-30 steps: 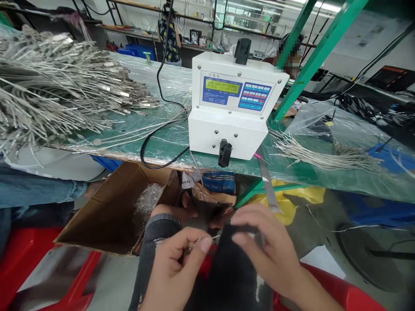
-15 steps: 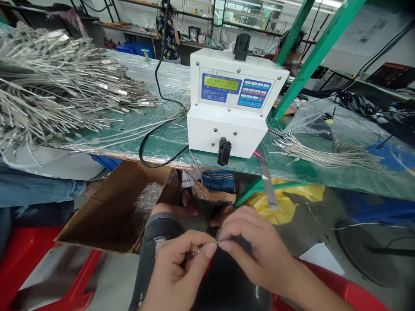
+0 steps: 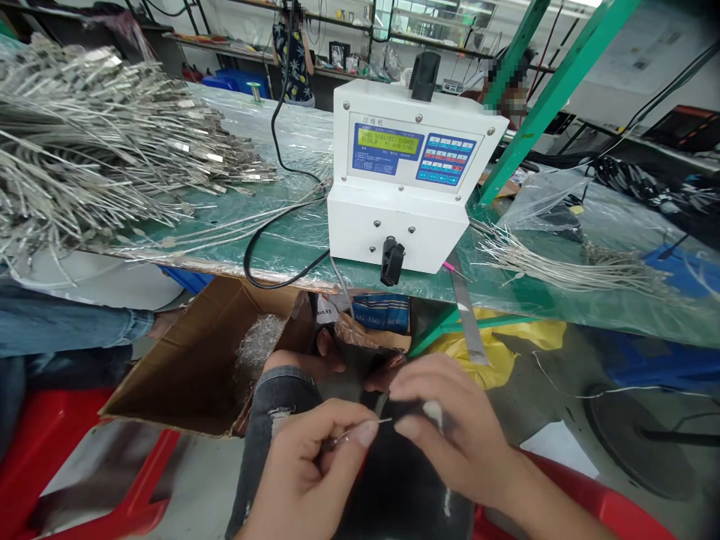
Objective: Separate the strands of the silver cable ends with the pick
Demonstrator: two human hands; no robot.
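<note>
right now my left hand [image 3: 315, 469] pinches a thin wire [image 3: 363, 428] between thumb and forefinger; the wire runs toward three o'clock into the closed fingertips of my right hand [image 3: 450, 435]. at twelve o'clock, the white machine [image 3: 408, 176] sits on the tabletop [image 3: 292, 240].

Both forearms are bare of sleeves, and the person wears dark grey ripped jeans [image 3: 275, 420], torn at the knee.

- Bright, even overhead light; soft shadow under the table [image 3: 292, 247].
- Glare on plastic sheet [image 3: 562, 202].
- Wide-angle bending at edges.
- Hands slightly blurred, corners soft.
</note>
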